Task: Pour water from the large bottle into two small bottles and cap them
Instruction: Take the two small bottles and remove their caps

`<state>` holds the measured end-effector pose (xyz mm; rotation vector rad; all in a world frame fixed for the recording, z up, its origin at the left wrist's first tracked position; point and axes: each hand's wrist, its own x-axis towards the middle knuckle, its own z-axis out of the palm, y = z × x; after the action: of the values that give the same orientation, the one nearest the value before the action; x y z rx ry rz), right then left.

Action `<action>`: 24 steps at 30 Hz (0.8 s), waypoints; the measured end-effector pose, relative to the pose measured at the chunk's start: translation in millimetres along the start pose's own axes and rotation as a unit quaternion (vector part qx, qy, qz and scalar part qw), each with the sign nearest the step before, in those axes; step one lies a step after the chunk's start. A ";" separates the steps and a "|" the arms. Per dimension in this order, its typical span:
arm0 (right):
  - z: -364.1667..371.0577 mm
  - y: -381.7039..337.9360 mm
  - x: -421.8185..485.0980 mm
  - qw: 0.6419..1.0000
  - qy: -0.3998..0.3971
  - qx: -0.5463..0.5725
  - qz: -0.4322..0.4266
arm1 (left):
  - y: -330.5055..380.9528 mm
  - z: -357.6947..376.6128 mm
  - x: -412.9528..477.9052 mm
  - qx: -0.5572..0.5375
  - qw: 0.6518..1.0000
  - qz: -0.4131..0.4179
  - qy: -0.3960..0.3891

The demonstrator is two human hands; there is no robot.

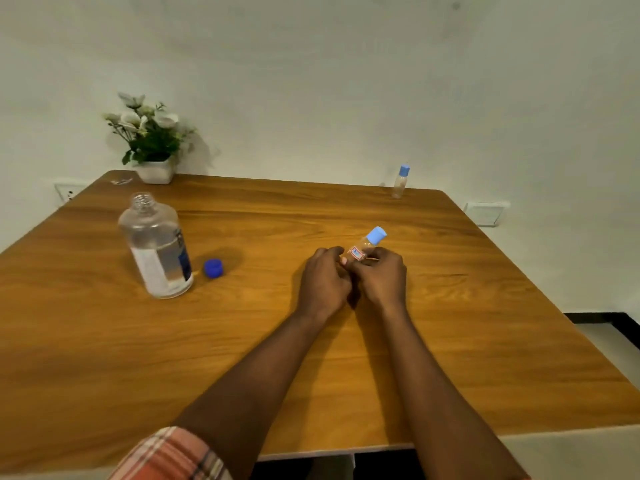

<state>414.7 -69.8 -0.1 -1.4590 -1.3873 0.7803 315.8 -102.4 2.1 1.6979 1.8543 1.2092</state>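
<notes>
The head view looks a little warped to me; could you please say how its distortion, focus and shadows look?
Head view: wide-angle curvature bows the table edges; the flowers and far small bottle look soft; the blue cap throws a faint shadow rightward.

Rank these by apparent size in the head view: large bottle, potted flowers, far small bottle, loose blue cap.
1-2. large bottle and potted flowers: they look about alike, and the flowers stand farther off, so I leave them unranked.
3. far small bottle, taller than the cap.
4. loose blue cap, smallest though nearer.
</notes>
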 end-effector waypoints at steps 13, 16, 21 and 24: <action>0.1 -42.5 1.5 0.986 -0.150 0.044 -0.051 | -48.5 -81.5 2.8 0.151 0.985 0.075 0.020; 1.4 -50.1 10.8 0.981 -0.184 -0.005 -0.061 | -53.3 -84.8 8.8 0.172 0.980 0.098 0.017; 1.9 -45.6 21.8 0.970 -0.224 -0.029 -0.088 | -55.7 -85.7 13.5 0.194 0.973 0.128 0.010; 0.6 -38.2 24.7 0.964 -0.235 -0.032 -0.120 | -57.5 -83.9 14.5 0.221 0.967 0.122 -0.023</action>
<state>403.7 -48.9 38.8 -1.1606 -1.9222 0.9701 214.0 -113.4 10.2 2.2247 2.0429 0.8664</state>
